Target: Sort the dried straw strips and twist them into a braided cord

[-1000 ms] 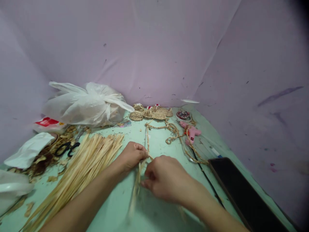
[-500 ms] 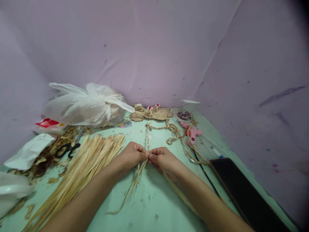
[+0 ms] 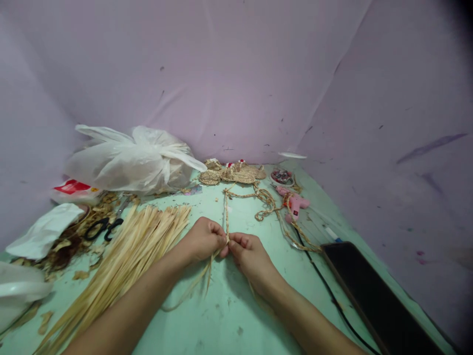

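A thin braid (image 3: 226, 214) of dried straw-coloured fibre runs straight from the far part of the table toward me. Its near end is pinched between my left hand (image 3: 209, 239) and my right hand (image 3: 249, 254), whose fingertips meet there. Loose fibre strands (image 3: 207, 273) hang from under my left fingers onto the table; another passes below my right hand, mostly hidden by the wrist. Beyond, the braid continues into a tangled length of braided cord (image 3: 266, 199). Beside my left forearm lies a bundle of flat dried strips (image 3: 129, 266).
Left are scissors (image 3: 103, 229), fibre scraps (image 3: 70, 241), a white cloth-like piece (image 3: 46, 231) and a tied plastic bag (image 3: 140, 160). Woven pieces (image 3: 240, 174) sit against the wall. Right are a pink glue gun (image 3: 294, 204), its black cord (image 3: 325, 283), a bead dish (image 3: 282, 176) and a dark phone-like slab (image 3: 373, 296).
My right hand has shifted slightly down, its fingers still at the braid's end. The loose strands have swung, and the right forearm has lowered, showing more black cord.
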Available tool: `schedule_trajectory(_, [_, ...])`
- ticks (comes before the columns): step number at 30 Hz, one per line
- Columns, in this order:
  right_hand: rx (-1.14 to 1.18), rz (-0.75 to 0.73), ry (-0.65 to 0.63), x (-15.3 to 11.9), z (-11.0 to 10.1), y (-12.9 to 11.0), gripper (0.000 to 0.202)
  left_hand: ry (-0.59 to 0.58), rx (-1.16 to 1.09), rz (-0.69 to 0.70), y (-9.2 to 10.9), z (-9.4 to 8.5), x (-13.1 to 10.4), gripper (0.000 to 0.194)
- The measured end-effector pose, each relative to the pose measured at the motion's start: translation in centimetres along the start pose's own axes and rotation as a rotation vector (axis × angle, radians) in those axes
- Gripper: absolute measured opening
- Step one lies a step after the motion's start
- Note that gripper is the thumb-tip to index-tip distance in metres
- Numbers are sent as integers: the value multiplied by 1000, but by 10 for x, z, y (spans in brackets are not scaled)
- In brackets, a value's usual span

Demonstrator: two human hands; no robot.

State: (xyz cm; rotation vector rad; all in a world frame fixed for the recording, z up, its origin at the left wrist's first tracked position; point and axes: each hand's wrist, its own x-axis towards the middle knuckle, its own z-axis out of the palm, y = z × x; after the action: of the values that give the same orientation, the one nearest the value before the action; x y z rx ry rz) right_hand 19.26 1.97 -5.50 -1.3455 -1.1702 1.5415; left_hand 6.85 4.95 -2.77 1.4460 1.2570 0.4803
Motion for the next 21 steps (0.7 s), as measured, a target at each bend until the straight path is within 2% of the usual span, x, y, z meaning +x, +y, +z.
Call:
schedule_trajectory(4, [-17,3,41,2,-2,0,25,56,64,-6,1,3,-1,17])
schedule_trajectory(11, [-49,-79,120,7,-2,2,22,258,504,27,7,2,-9,17])
schedule_trajectory(15, [54,-56,100,6,0,1,18,368,817,13,19,21,-27,18])
schedule_trajectory(21, [299,74,111,4,-1,-3,11,230,1090,74,21,60,-45,41])
